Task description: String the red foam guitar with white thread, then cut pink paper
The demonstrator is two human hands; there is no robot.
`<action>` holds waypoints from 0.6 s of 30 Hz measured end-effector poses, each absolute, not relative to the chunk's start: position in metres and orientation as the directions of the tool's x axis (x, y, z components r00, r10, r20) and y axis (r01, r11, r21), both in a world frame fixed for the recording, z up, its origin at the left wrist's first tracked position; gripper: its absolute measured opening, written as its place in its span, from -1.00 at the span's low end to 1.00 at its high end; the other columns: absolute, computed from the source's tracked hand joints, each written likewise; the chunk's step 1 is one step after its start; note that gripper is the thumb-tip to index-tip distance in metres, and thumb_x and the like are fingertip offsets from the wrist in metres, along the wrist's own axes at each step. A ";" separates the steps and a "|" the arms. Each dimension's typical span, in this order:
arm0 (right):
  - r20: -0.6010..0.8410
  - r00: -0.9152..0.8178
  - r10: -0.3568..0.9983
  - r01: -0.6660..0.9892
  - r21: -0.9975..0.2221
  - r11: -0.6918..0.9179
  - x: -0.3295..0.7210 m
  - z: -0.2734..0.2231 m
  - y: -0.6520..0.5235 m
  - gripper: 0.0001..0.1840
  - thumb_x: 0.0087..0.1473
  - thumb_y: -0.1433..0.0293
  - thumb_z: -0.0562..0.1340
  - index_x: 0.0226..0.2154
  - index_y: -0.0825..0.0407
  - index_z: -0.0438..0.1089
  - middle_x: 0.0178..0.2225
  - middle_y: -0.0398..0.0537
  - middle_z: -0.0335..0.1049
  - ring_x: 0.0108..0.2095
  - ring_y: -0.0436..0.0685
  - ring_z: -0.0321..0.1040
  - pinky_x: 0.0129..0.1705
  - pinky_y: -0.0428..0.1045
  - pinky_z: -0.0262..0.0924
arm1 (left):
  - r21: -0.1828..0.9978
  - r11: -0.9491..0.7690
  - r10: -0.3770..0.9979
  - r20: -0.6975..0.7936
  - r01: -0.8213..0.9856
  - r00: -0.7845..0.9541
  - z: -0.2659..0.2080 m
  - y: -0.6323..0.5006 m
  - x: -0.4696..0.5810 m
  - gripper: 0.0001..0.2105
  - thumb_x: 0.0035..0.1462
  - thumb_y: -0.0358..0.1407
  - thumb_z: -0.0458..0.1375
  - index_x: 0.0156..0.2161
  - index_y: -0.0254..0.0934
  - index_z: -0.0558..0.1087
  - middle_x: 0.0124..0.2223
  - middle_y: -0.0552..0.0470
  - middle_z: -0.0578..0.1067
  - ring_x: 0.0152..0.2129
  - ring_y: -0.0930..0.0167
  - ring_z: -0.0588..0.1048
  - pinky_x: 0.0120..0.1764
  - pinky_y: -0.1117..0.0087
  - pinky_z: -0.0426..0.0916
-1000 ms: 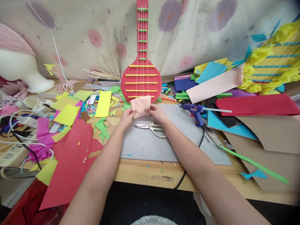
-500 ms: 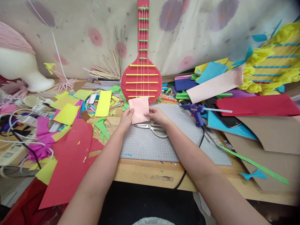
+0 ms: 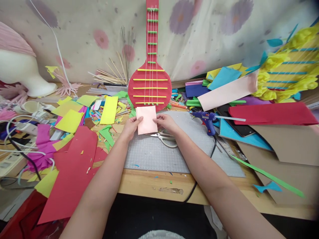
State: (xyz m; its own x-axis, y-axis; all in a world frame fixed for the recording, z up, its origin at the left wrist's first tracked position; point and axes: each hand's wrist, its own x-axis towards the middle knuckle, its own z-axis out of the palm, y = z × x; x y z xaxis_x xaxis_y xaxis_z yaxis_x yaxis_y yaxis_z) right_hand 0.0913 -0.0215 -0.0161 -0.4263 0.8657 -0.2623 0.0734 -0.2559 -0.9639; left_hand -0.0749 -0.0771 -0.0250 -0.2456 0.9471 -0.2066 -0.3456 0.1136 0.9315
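Observation:
Both hands hold a small pale pink paper rectangle (image 3: 147, 121) upright over the mat. My left hand (image 3: 131, 126) pinches its left edge, thumb on the near face. At the right edge, my right hand (image 3: 166, 123) grips it between thumb and fingers. Below the paper, a pair of scissors (image 3: 167, 140) with light handles lies on the grey cutting mat (image 3: 154, 157), its blades partly hidden. Just behind stands a red paper lute (image 3: 149, 84) with yellow and green strips and white strings, its lower edge partly covered by the paper.
To the right lie a blue glue gun (image 3: 206, 121), a phone (image 3: 243, 127), folded red paper (image 3: 272, 113) and brown cardboard (image 3: 294, 172). Red paper (image 3: 72, 176), yellow pieces (image 3: 69, 121) and a power strip (image 3: 12, 162) crowd the left. A white mannequin head (image 3: 27, 71) stands at the back left.
The pink paper has come slightly down and straightened from a small tilt, both hands still on it. The whole view has shifted a little.

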 end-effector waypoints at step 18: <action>-0.286 -0.546 0.787 0.117 -0.957 -0.267 0.095 -0.016 -0.020 -0.67 -0.25 0.38 0.43 -0.55 0.05 0.24 -0.67 -0.21 0.39 -0.65 -0.04 0.31 -0.59 -0.13 0.24 | 0.794 0.266 0.895 -0.414 -0.546 -0.167 -0.025 -0.071 -0.081 -0.75 0.19 -0.31 0.01 -0.15 -0.39 0.47 -0.17 -0.18 0.58 -0.04 0.19 0.47 0.05 0.08 0.36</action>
State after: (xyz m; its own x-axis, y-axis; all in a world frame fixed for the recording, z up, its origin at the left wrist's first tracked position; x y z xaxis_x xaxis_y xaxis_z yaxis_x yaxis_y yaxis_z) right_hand 0.0954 -0.0205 -0.0162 -0.5464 0.7871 -0.2863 0.1174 -0.2665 -0.9566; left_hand -0.0805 -0.0714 -0.0248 -0.1665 0.8948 -0.4142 -0.5461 0.2661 0.7944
